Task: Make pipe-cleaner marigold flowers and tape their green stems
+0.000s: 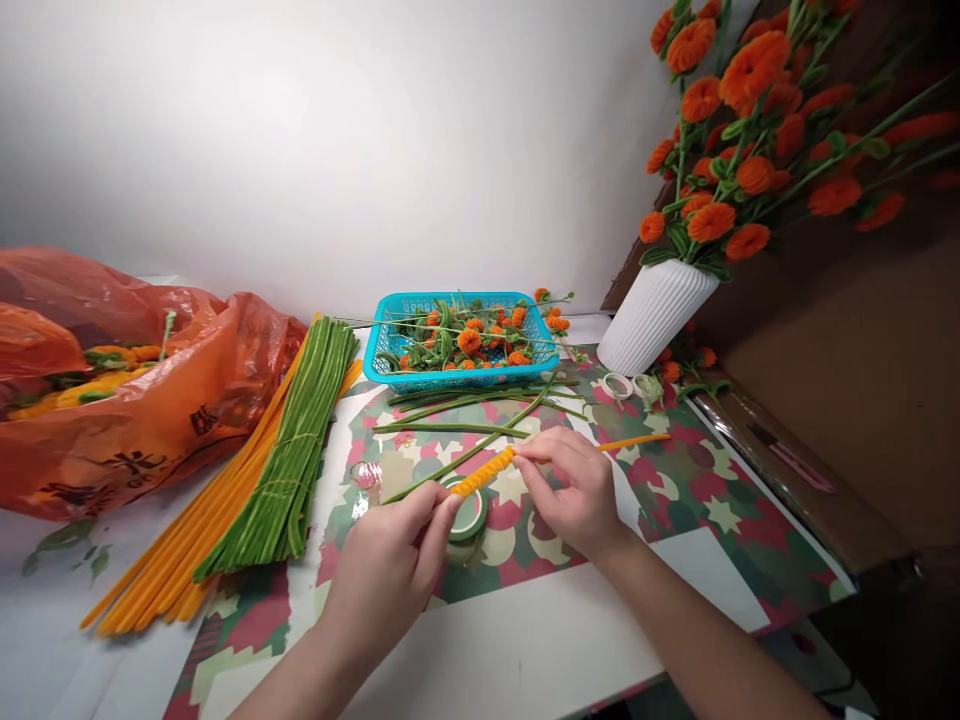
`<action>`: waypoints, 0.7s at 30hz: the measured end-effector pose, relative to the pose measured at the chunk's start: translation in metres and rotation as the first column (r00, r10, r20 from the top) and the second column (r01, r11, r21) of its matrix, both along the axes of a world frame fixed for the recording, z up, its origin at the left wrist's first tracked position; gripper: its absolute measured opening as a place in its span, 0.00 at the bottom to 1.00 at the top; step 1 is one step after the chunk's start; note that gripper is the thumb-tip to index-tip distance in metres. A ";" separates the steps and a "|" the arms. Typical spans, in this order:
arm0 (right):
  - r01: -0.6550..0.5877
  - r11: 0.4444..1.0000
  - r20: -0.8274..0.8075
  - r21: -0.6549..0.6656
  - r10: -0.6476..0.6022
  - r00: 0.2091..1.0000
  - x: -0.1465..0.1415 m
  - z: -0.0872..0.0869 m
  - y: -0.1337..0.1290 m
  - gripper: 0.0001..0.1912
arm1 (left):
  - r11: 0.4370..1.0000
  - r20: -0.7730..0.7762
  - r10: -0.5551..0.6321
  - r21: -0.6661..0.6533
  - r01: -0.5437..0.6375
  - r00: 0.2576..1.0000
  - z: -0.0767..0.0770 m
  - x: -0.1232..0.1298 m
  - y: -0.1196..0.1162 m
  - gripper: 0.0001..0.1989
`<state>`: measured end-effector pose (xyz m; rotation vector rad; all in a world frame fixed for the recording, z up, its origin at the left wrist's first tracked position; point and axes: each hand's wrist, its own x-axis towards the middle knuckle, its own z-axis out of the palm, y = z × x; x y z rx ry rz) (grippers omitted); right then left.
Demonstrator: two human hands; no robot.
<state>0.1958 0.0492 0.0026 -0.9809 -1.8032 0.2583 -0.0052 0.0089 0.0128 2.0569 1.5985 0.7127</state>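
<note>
A yellow-orange fuzzy stem [484, 472], coiled into a tight spiral, is stretched between my two hands over the patterned mat. Its lower left end is pinched between the thumb and fingers of my left hand [401, 550]. My right hand [574, 485] pinches the upper right end of the coil, and a straight orange tail [637, 441] sticks out to the right beyond it. Below the coil lies a roll of green tape [471, 522], partly covered by my left hand. Loose green stems [450, 429] lie just behind my hands.
A blue basket [465, 381] of orange flowers stands at the back. At left are bundled green stems [289, 470], orange stems [195, 520] and an orange plastic bag [165, 430]. A white vase [656, 315] of orange flowers and a cutter [795, 460] are at right.
</note>
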 end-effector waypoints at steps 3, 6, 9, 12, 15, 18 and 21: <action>-0.086 0.992 -0.180 -0.091 0.069 0.981 -0.001 0.003 -0.002 0.06 | 0.991 -0.019 0.009 0.133 -0.007 1.000 -0.005 0.003 -0.004 0.16; -0.154 0.955 -0.325 -0.255 0.065 0.944 0.000 0.004 -0.002 0.06 | 0.962 -0.074 0.015 0.274 0.006 0.997 -0.008 0.003 -0.006 0.13; -0.203 0.891 -0.422 -0.405 0.015 0.907 0.002 0.004 -0.001 0.06 | 0.905 -0.140 0.018 0.422 0.043 0.990 -0.009 0.004 -0.007 0.13; -0.252 0.833 -0.518 -0.493 -0.048 0.854 0.002 0.003 0.000 0.05 | 0.880 -0.182 0.011 0.469 0.077 0.983 -0.009 0.006 -0.008 0.14; -0.313 0.767 -0.592 -0.559 -0.106 0.799 0.001 0.002 0.002 0.07 | 0.877 -0.195 0.020 0.474 0.077 0.981 -0.008 0.007 -0.009 0.15; -0.407 0.700 -0.668 -0.587 -0.133 0.733 0.000 0.002 0.004 0.12 | 0.871 -0.191 0.023 0.486 0.074 0.981 -0.009 0.006 -0.008 0.16; -0.486 0.645 -0.709 -0.589 -0.124 0.695 0.000 0.002 0.005 0.17 | 0.883 -0.142 -0.014 0.462 0.079 0.990 -0.009 0.005 -0.007 0.15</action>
